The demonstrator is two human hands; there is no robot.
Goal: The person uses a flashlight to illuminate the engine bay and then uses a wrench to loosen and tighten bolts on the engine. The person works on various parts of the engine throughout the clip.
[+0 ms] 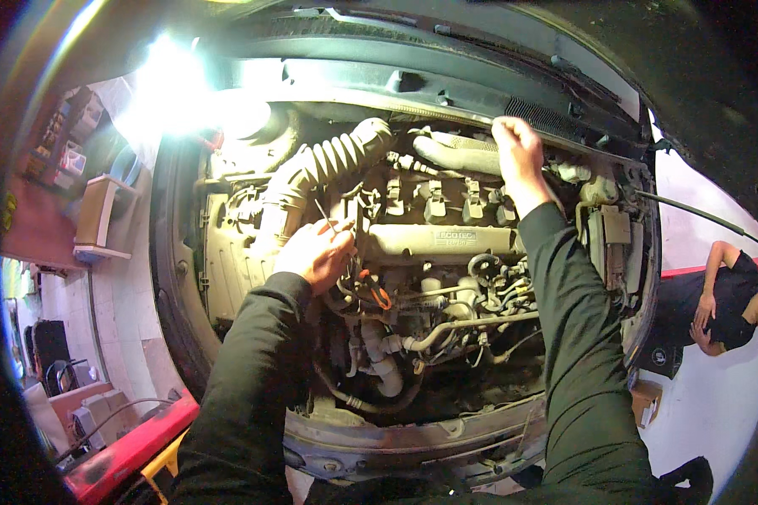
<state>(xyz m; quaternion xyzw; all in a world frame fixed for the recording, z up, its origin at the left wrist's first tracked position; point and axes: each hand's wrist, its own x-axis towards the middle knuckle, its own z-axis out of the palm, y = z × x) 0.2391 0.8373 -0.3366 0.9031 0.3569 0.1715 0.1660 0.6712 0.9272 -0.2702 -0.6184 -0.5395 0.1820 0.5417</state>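
Note:
My left hand is closed over the left end of the engine, next to the ribbed air intake hose. A thin metal rod sticks up out of its fingers, with a bit of red beside it; the rest of that tool is hidden in the grip. Just right of this hand, an orange loop-shaped handle shows among the engine parts. My right hand is curled at the rear rim of the engine bay, above a wrapped pipe. Whatever its fingers pinch there is hidden.
The engine cover lies between my arms, with several ignition coils behind it. A bright lamp glares at the back left. On the right, a hood prop rod slants outward, and a person in black is beyond the car.

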